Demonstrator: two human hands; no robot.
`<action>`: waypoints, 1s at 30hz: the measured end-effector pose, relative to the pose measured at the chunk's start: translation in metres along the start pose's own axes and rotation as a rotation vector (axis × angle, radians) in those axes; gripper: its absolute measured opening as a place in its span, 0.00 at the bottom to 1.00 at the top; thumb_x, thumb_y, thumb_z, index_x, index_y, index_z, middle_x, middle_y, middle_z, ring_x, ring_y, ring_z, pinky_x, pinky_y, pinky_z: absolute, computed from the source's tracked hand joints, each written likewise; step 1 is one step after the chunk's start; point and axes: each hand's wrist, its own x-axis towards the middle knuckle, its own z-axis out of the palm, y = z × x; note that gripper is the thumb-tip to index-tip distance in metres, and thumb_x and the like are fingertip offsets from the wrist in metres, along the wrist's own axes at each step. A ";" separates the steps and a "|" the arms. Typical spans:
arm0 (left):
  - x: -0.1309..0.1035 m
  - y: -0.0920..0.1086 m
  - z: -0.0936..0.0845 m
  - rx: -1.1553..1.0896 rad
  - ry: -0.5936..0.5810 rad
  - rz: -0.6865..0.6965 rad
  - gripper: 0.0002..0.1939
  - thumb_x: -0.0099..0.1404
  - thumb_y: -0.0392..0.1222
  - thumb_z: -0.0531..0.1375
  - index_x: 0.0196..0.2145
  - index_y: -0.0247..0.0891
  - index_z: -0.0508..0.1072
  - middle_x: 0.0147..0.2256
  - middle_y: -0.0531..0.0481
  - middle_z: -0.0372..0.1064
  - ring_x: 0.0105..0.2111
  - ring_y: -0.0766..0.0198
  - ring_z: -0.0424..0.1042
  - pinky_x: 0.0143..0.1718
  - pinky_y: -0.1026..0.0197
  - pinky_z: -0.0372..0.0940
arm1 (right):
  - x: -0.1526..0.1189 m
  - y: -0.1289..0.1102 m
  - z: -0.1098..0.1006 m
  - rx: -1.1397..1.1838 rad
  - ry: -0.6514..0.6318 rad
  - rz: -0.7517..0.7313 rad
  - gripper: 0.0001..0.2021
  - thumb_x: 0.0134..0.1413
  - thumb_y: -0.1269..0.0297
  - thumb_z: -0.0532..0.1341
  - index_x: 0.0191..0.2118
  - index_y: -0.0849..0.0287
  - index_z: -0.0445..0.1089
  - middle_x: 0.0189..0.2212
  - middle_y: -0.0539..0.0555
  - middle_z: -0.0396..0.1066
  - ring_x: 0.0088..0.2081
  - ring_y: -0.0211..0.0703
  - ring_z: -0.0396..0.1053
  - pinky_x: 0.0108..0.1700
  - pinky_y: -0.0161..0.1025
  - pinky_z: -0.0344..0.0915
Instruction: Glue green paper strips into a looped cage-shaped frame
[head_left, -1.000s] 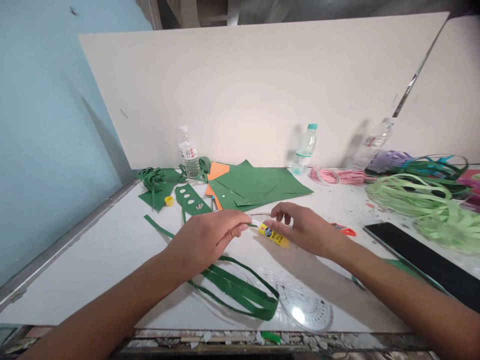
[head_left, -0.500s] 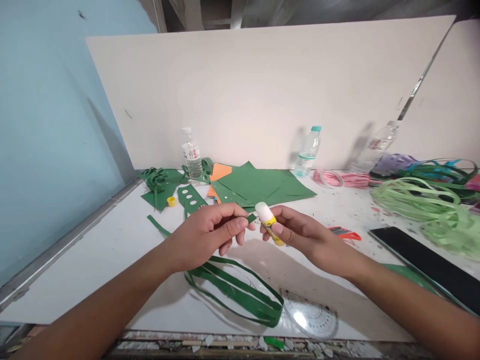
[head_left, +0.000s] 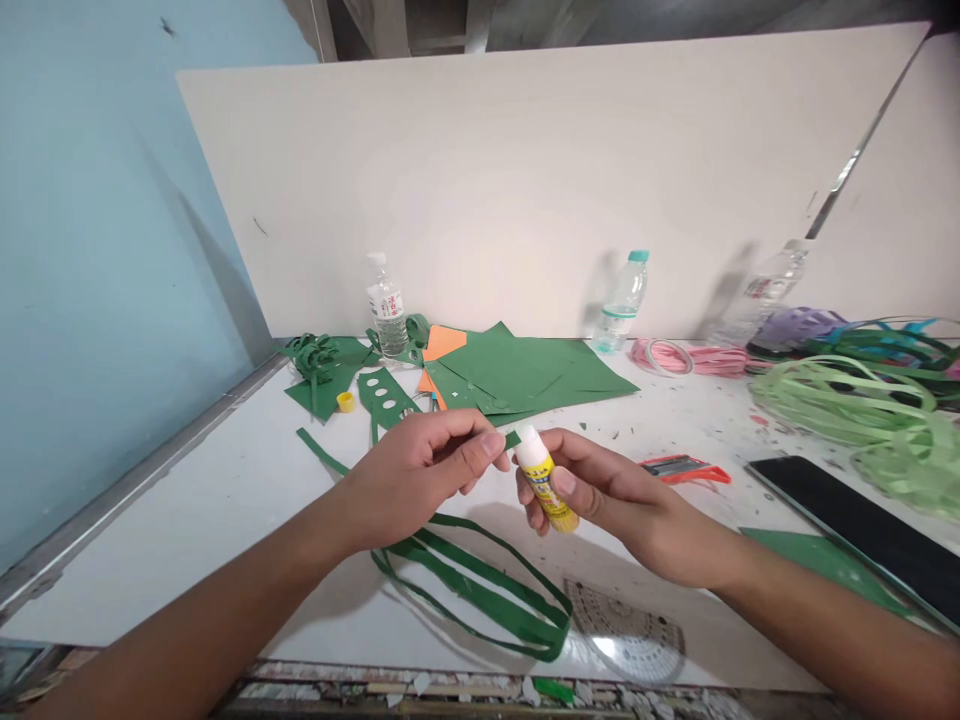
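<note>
Between thumb and fingers, my left hand [head_left: 431,465] pinches a green paper strip [head_left: 513,440], whose short end sticks out to the right. My right hand [head_left: 600,490] is wrapped round a yellow and white glue stick [head_left: 549,485], uncapped, its white top beside the strip's end. Long looped green strips [head_left: 480,585] hang or lie below my left hand. Further left on the table is a small yellow cap [head_left: 345,402], near a green strip with round holes [head_left: 384,396].
Green sheets [head_left: 540,375] and orange paper [head_left: 445,343] lie at the back. Three bottles stand against the white board. On the right are a red cutter [head_left: 686,469], a black phone [head_left: 847,525], pale green strips [head_left: 847,395] and pink strips [head_left: 712,360]. A clear protractor [head_left: 630,635] lies in front.
The glue stick has tilted more upright, and its white top now meets or overlaps the strip's end. My right hand has moved slightly down. The view has shifted a little.
</note>
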 end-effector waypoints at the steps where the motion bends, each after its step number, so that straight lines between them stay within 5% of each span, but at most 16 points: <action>1: 0.000 0.000 0.000 0.004 0.000 0.001 0.21 0.76 0.59 0.55 0.35 0.39 0.74 0.23 0.59 0.52 0.22 0.69 0.50 0.22 0.65 0.47 | 0.000 0.000 0.001 0.001 0.006 -0.005 0.12 0.75 0.54 0.56 0.54 0.53 0.66 0.42 0.53 0.68 0.41 0.42 0.69 0.47 0.45 0.67; 15: 0.002 -0.002 0.002 0.012 0.045 0.011 0.16 0.70 0.53 0.64 0.32 0.39 0.73 0.23 0.60 0.54 0.23 0.70 0.51 0.23 0.65 0.46 | -0.002 0.008 0.007 -0.106 0.080 -0.058 0.09 0.74 0.54 0.57 0.53 0.50 0.64 0.37 0.49 0.62 0.36 0.40 0.60 0.38 0.39 0.61; 23: 0.002 -0.001 0.011 0.060 0.094 0.070 0.18 0.73 0.55 0.59 0.32 0.39 0.72 0.27 0.58 0.59 0.27 0.68 0.56 0.28 0.64 0.52 | -0.007 0.010 0.011 -0.442 0.202 -0.152 0.09 0.75 0.57 0.56 0.56 0.48 0.61 0.38 0.51 0.62 0.35 0.43 0.59 0.34 0.39 0.60; 30: 0.000 0.000 0.014 0.107 0.124 0.089 0.20 0.75 0.55 0.56 0.30 0.39 0.70 0.26 0.57 0.59 0.27 0.68 0.55 0.27 0.64 0.51 | -0.007 0.012 0.013 -0.469 0.239 -0.174 0.10 0.75 0.57 0.56 0.57 0.46 0.60 0.39 0.51 0.63 0.36 0.43 0.60 0.33 0.40 0.60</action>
